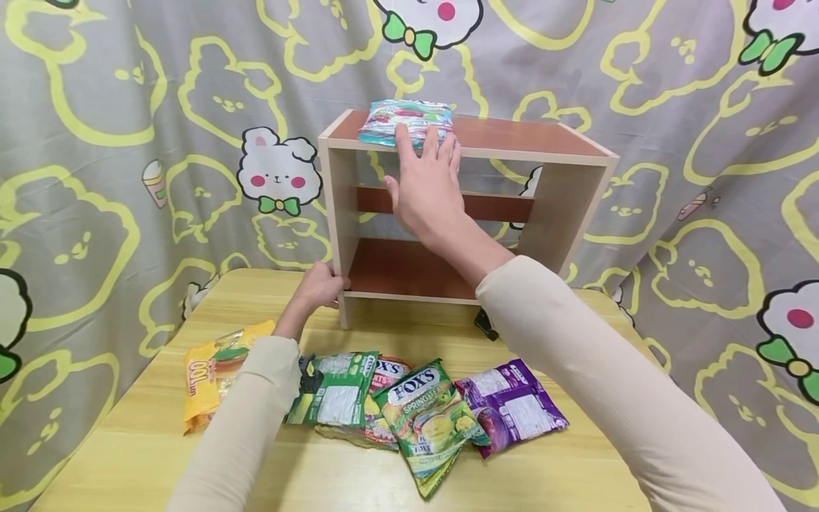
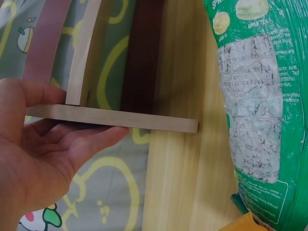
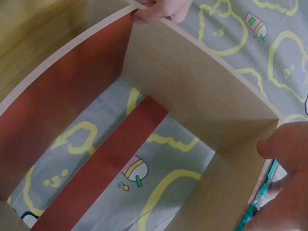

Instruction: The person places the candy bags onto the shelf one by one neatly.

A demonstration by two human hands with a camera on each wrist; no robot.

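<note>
Turquoise under the right fingers [image 1: 404, 142]: touched the packet [image 1: 399, 114] atop the shelf [image 1: 512, 135], at its left end, with them parted and mostly straight. Gripped the left side panel [image 1: 345, 206] with the left fingers [image 2: 108, 139]. Had a green bag [image 1: 429, 419] and a purple bag [image 1: 518, 409] nearer, on the worktop [image 1: 550, 476].

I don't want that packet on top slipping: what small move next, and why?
Probably ease the turquoise packet slightly back with the right hand, which touches it: the packet lies at the front edge of the top board, and the left hand grips the side panel, which may steady the shelf unit.
</note>
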